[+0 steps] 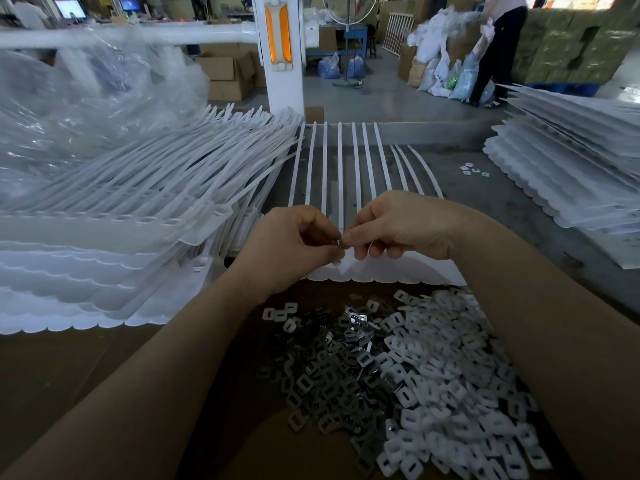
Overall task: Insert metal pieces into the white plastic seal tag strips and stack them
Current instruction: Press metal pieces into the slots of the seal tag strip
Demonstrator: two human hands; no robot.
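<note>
A white seal tag strip sheet [381, 271] lies flat in front of me, its long tails [341, 168] running away across the grey bench. My left hand [294, 244] and my right hand [398, 226] meet above its near edge, fingertips together. Between them both pinch one small metal piece [337, 242], held just above the sheet. Near me sits a heap of dark metal pieces [332, 368], and beside it white plastic pieces [460, 393]. The sheet's tag heads are partly hidden under my hands.
A tall stack of white strip sheets [121, 237] fills the left, with clear plastic bags [76, 98] behind it. Another stack [571, 174] rises at the right. A few loose pieces [474, 170] lie on the bench. A person [498, 50] stands far back right.
</note>
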